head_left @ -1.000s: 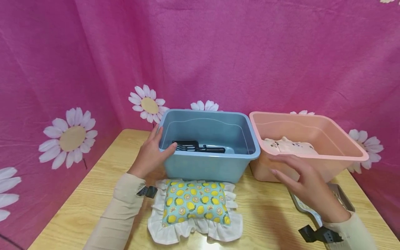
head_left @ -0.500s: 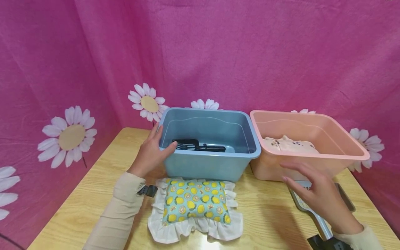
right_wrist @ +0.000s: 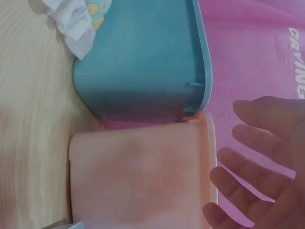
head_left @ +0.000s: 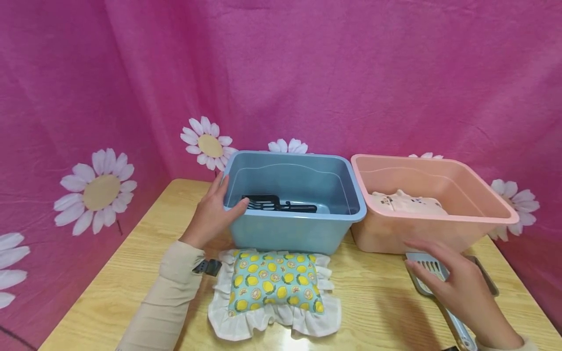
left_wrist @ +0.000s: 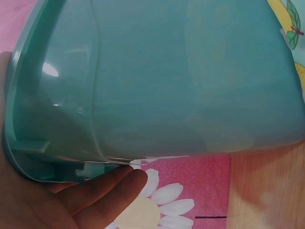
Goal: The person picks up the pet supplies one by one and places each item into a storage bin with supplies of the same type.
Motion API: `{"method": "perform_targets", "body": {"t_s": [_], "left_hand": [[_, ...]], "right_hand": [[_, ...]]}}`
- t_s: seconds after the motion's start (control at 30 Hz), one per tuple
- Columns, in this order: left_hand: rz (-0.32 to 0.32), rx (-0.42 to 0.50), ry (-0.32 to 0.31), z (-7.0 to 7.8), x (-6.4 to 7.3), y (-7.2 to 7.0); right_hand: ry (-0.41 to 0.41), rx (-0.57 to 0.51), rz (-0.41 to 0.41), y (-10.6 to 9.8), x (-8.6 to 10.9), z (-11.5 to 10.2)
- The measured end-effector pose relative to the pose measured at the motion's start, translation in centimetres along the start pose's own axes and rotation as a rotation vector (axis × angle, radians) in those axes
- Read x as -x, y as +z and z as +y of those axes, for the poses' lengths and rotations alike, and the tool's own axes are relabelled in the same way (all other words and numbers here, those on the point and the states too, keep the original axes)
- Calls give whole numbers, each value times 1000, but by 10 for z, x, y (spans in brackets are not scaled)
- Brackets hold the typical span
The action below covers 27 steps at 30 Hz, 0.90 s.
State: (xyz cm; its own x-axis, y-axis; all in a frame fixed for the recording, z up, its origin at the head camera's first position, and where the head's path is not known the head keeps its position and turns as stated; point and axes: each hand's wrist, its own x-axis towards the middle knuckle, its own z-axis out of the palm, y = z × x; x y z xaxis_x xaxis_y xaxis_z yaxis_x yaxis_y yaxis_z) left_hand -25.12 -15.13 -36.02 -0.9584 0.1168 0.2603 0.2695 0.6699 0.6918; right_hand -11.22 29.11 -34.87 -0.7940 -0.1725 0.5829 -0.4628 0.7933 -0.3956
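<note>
A pink daisy-print drape (head_left: 281, 78) hangs at the left and behind the wooden counter (head_left: 369, 302). The left hand (head_left: 210, 219) holds the near left corner of the blue bin (head_left: 291, 234), thumb over the front rim, fingers along the outside beneath the lip. Too much downward weight on that one corner might tilt the bin, and a tug might skid it along the counter.

Inside the bin lies a black slotted utensil (head_left: 272, 203), loose on the floor, so a tilt could set it sliding. Just in front sits a lemon-print pillow (head_left: 275, 287), its back frill up against the bin's base; if the bin shifted toward the person, the frill could bunch or get trapped.

The peach bin (head_left: 391, 236) stands just right of the blue one, holding a cream patterned item (head_left: 410, 202). In front of it hangs the right hand (head_left: 461, 287), fingers and thumb apart, nothing between them. Below it, on the right of the counter, are a grey slotted spatula (head_left: 457, 325) and, partly hidden, a tray (head_left: 488, 279). Whether the spatula overlaps the tray is hard to tell; if it does, a careless grab could drag both, and lifting too close could knock the peach bin.
</note>
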Motion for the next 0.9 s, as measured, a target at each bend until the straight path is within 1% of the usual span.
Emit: {"method": "perform_targets", "body": {"t_s": [0.2, 0.5, 0.6, 0.7, 0.83, 0.9], "left_hand": [[1, 2, -4, 0, 0, 1], [4, -5, -7, -1, 0, 1], [10, -3, -4, -1, -1, 2], [10, 0, -4, -1, -1, 2], [7, 3, -7, -1, -1, 2], [7, 4, -5, -1, -1, 2]], "right_hand": [[88, 14, -8, -3, 12, 5], [150, 79, 2, -5, 29, 17], [168, 70, 2, -5, 33, 20], [213, 69, -19, -6, 39, 22], [294, 77, -54, -7, 47, 24], [330, 59, -58, -7, 51, 26]]}}
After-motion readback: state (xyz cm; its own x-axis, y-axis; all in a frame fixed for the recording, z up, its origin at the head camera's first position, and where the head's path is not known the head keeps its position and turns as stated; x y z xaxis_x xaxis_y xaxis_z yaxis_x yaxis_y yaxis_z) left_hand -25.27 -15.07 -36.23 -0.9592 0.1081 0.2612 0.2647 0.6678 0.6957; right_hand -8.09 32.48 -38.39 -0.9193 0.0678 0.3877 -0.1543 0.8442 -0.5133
